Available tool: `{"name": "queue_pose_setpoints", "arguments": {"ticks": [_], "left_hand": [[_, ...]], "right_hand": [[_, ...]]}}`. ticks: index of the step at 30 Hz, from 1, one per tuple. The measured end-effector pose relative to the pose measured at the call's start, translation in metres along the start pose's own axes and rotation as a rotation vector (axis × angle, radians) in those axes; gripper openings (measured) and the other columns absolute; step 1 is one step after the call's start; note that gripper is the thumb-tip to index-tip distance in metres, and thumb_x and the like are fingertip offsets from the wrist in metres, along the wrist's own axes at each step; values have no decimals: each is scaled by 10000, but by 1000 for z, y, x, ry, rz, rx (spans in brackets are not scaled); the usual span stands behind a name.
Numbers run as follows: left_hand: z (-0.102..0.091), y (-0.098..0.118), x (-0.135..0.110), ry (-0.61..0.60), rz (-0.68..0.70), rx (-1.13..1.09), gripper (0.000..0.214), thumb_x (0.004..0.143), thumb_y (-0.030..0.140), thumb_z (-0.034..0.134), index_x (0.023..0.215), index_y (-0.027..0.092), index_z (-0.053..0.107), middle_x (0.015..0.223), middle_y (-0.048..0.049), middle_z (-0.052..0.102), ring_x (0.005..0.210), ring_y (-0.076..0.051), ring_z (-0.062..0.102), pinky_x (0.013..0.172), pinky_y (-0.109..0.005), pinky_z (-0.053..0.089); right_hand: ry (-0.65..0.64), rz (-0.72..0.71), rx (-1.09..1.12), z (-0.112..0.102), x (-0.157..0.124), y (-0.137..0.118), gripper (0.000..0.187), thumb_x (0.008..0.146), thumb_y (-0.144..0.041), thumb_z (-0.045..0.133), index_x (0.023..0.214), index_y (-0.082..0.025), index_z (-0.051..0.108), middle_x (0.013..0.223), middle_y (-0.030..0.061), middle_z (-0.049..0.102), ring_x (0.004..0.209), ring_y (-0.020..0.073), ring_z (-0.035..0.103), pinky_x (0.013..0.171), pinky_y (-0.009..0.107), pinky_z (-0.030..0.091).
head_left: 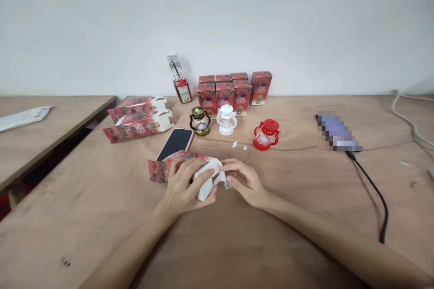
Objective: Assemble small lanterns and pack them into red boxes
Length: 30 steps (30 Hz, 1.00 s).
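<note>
Plywood desk (305, 216); carton (158, 170) at centre, clasped in the grip of left hand (183, 187), end flap pinched by right hand (244, 181). Flap may be torn if forced; wire handle (240, 150) at one o'clock may be knocked.

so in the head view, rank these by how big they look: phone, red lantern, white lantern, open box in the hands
1. open box
2. phone
3. red lantern and white lantern: too alike to rank, and the red one sits nearer the camera
</note>
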<state>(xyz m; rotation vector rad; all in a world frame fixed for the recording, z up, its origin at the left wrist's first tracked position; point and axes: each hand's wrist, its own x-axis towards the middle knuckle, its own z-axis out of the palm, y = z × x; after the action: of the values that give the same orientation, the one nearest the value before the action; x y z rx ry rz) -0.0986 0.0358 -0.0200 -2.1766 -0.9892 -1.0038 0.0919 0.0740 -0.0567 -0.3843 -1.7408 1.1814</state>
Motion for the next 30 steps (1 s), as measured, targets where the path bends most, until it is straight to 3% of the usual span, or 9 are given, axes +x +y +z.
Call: {"name": "queue_pose_setpoints", "arguments": {"ticks": [4, 8, 17, 21, 25, 28, 30], "left_hand": [[0, 2, 1, -3, 42, -8, 286, 704, 287, 632, 966, 187, 575, 904, -88, 662, 826, -221, 631, 748, -360, 459], [0, 5, 3, -13, 56, -8, 251, 712, 266, 614, 947, 184, 585, 865, -71, 686, 806, -206, 650, 746, -334, 464], [1, 8, 4, -5, 98, 13, 252, 711, 265, 660, 932, 174, 580, 837, -64, 713, 789, -192, 677, 760, -317, 485], [0, 13, 5, 42, 146, -2, 238, 710, 268, 680, 911, 184, 583, 829, -50, 714, 804, -190, 676, 780, -335, 490], [-1, 16, 0, 109, 241, -75, 253, 683, 258, 737, 872, 188, 583, 843, -38, 707, 841, -189, 665, 847, -377, 483], [-1, 16, -7, 109, 279, -94, 295, 659, 317, 774, 862, 210, 589, 888, -23, 688, 885, -177, 642, 889, -364, 466], [-1, 16, -9, 111, 204, -35, 333, 672, 414, 754, 918, 247, 603, 949, -22, 656, 942, -176, 606, 916, -350, 446]], "right_hand": [[-14, 27, 40, 1, 1, 0, 165, 853, -225, 602, 1015, -249, 604, 1130, 62, 583, 999, 146, 603, 798, 284, 534], [2, 111, 151, 4, 1, 0, 146, 829, -244, 633, 957, -227, 566, 1113, 60, 585, 933, 127, 626, 758, 262, 542], [92, 229, 134, 10, -1, 3, 276, 785, -349, 680, 960, -225, 506, 922, 21, 621, 797, 117, 630, 712, 267, 526], [62, 285, 206, 5, 1, 4, 519, 685, -396, 764, 1098, -262, 479, 1053, 39, 607, 833, 121, 630, 720, 267, 530], [-136, 331, 328, 2, 4, 4, 800, 574, -475, 804, 1258, -288, 434, 1189, 69, 568, 935, 156, 629, 741, 275, 543], [-146, 266, 324, 4, 2, 2, 648, 650, -448, 769, 1207, -288, 479, 1126, 44, 588, 906, 139, 632, 723, 255, 547], [-84, 160, 252, 4, -1, 2, 547, 698, -404, 751, 1167, -294, 492, 1134, 45, 572, 918, 138, 633, 730, 261, 553]]}}
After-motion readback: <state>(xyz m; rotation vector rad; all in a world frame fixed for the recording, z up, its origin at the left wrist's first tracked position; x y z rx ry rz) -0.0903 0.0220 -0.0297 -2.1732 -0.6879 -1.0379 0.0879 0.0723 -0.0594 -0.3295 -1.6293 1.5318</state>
